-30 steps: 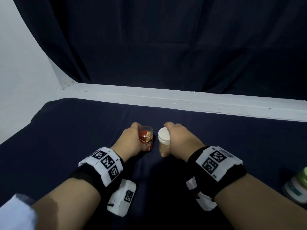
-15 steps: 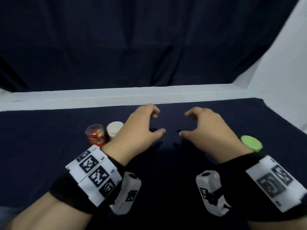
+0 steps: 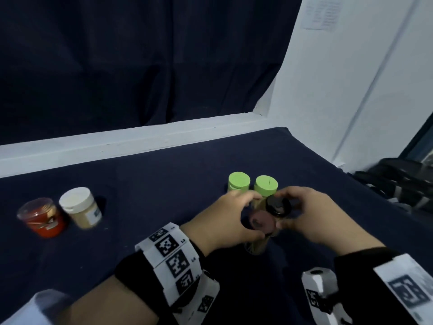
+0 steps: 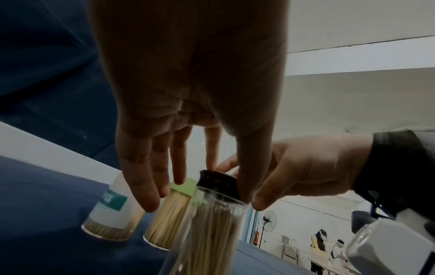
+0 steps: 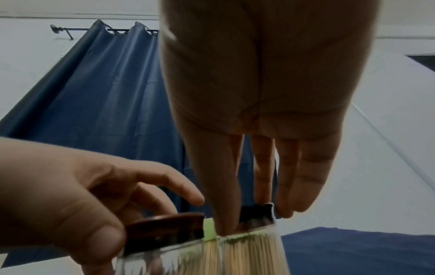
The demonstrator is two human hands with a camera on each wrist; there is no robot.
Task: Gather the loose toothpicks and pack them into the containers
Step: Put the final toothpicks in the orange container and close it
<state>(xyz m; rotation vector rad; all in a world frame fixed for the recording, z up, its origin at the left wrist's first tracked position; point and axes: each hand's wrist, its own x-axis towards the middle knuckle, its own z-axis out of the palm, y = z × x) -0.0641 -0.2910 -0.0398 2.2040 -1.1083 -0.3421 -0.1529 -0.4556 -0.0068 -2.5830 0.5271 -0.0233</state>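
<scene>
Dark navy cloth-covered table (image 3: 152,188). Left hand (image 3: 230,222) curls round the brown-lidded clear toothpick jar (image 3: 262,222) at table centre. Right hand (image 3: 314,213) pinches the black-lidded clear toothpick jar (image 4: 212,219) by its lid, touching the first at 1 o'clock. 2 green-lidded toothpick jars (image 3: 239,184) stand just behind at 12 o'clock. Red-based clear tub (image 3: 41,218) and cream-lidded jar (image 3: 80,207) sit well apart at 9 o'clock.

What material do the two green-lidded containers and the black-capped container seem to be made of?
Green-lidded containers: clear, glossy walls, probably plastic, since the toothpicks show through; lids look matte plastic. Black-capped container: transparent with bright reflections, glass or hard plastic, cannot tell; cap looks glossy plastic.
</scene>
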